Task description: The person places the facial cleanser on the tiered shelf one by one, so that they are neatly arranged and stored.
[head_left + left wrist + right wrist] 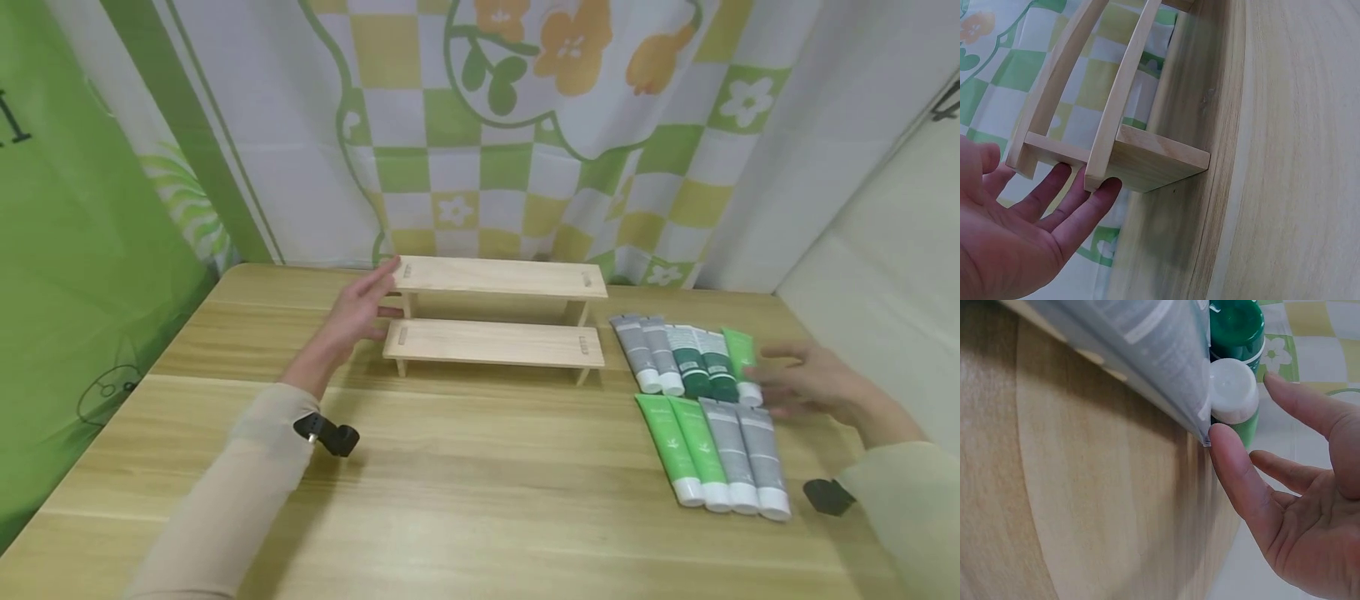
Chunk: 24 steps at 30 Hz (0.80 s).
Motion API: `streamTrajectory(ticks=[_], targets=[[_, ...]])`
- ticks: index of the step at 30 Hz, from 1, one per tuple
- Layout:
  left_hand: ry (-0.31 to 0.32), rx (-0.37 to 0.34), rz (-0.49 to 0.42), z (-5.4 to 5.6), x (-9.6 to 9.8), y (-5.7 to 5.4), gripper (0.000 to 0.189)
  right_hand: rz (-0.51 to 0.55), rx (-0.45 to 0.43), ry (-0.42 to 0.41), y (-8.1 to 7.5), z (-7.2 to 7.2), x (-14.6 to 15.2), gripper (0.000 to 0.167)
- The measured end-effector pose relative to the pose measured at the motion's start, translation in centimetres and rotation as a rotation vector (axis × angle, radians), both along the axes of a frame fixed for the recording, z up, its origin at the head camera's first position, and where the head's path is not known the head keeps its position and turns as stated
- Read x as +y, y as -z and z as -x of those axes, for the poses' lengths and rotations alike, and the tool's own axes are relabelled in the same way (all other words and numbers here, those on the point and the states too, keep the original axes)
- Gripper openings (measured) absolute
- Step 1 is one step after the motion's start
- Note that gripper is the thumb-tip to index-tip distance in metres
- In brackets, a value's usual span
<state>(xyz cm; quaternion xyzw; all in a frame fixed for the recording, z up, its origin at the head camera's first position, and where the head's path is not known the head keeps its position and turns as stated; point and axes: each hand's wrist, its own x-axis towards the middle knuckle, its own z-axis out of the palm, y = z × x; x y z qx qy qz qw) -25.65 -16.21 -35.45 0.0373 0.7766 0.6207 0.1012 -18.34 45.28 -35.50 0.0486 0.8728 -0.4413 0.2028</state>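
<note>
A two-tier wooden shelf (495, 343) stands at the back of the table. Against its left end rests my left hand (358, 308); in the left wrist view the outstretched fingertips (1109, 187) touch the ends of the boards. My right hand (813, 382) is beside the right end of the back row of tubes, next to a light green tube (738, 354) with a white cap. Its fingers are spread, with nothing between thumb and fingers in the right wrist view. One fingertip (1225, 440) is right at the end of a grey tube (1147, 356), close to the white cap (1234, 390).
Grey tubes (637, 350) and dark green tubes (690, 362) share the back row. In front lie light green tubes (671, 446) and grey tubes (761, 458). A patterned curtain (480, 167) hangs behind the wooden table (450, 483), and a pale wall (885, 225) borders the right.
</note>
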Motion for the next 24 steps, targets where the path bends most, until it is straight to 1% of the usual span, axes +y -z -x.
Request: streamTrajectory(ticks=[3, 8, 15, 20, 24], targets=[[-0.005, -0.009, 0.007, 0.0, 0.1, 0.1, 0.049, -0.008, -0.001, -0.011, 0.2, 0.1, -0.1, 0.082], [-0.011, -0.005, 0.017, -0.1, 0.1, 0.1, 0.049, -0.026, 0.002, -0.002, 0.5, 0.2, -0.5, 0.079], [-0.024, 0.008, 0.013, -0.1, -0.1, 0.2, 0.048, -0.071, 0.001, 0.007, 0.7, 0.7, -0.8, 0.08], [-0.036, 0.008, 0.002, 0.0, -0.1, 0.2, 0.047, -0.07, -0.027, 0.002, 0.6, 1.2, -0.5, 0.082], [-0.046, 0.005, -0.002, 0.1, -0.1, 0.3, 0.047, -0.061, -0.062, 0.023, 0.6, 1.8, -0.2, 0.084]])
